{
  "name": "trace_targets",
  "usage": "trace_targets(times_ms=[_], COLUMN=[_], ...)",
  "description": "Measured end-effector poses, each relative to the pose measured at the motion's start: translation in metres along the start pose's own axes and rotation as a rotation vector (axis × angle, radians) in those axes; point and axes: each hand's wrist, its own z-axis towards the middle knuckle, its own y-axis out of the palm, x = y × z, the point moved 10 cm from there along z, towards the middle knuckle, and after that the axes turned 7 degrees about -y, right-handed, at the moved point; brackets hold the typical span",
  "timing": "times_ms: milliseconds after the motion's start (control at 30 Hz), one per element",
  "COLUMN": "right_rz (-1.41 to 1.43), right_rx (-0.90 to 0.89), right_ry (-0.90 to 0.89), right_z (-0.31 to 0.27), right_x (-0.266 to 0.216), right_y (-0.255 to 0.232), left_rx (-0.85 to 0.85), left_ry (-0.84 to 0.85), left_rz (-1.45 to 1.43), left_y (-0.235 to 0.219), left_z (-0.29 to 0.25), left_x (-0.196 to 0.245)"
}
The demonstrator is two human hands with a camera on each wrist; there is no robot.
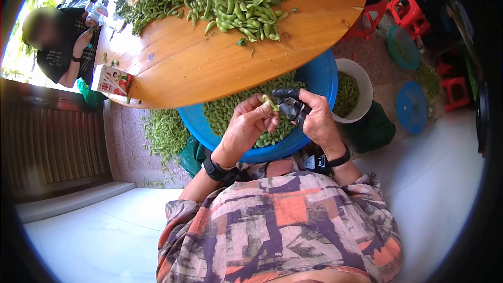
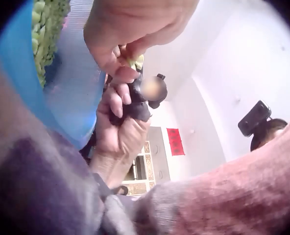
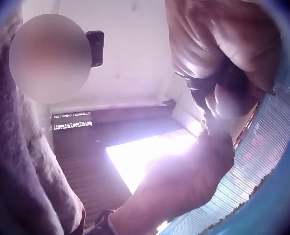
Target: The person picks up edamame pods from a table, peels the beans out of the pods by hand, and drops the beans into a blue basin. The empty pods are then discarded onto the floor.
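Note:
Between both hands, over a big blue basin, is a pale green edamame pod. My left hand pinches it between thumb and fingers. From the other side my right hand grips the pod's end, with black coverings over its thumb and some fingers. Shelled green beans fill the basin below the hands. In the left wrist view the pod shows between the fingertips of the two hands. The right wrist view is dim, and the pod there is mostly hidden by the fingers.
A wooden table stands ahead, with a large heap of edamame pods and a red-and-white carton. Empty husks lie on the floor at left. A white bucket stands at right. Another person sits at far left.

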Motion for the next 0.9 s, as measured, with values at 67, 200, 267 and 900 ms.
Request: trace_targets(times_ms=[67, 200, 267, 900], right_rz=[-0.046, 0.079, 0.019, -0.411], right_rx=[0.041, 0.088, 0.093, -0.079], right_ry=[-0.025, -0.002, -0.04, -0.166], right_z=[0.001, -0.003, -0.003, 0.004], right_x=[-0.002, 0.004, 0.005, -0.018], right_y=[0.0, 0.007, 0.008, 0.016], left_rx=[-0.047, -0.041, -0.02, 0.212], left_ry=[-0.02, -0.018, -0.052, -0.021], left_rz=[-0.065, -0.167, -0.187, -0.074], left_y=[-0.002, -0.006, -0.006, -0.027], left_z=[0.004, 0.007, 0.008, -0.003], left_x=[-0.007, -0.016, -0.021, -0.016])
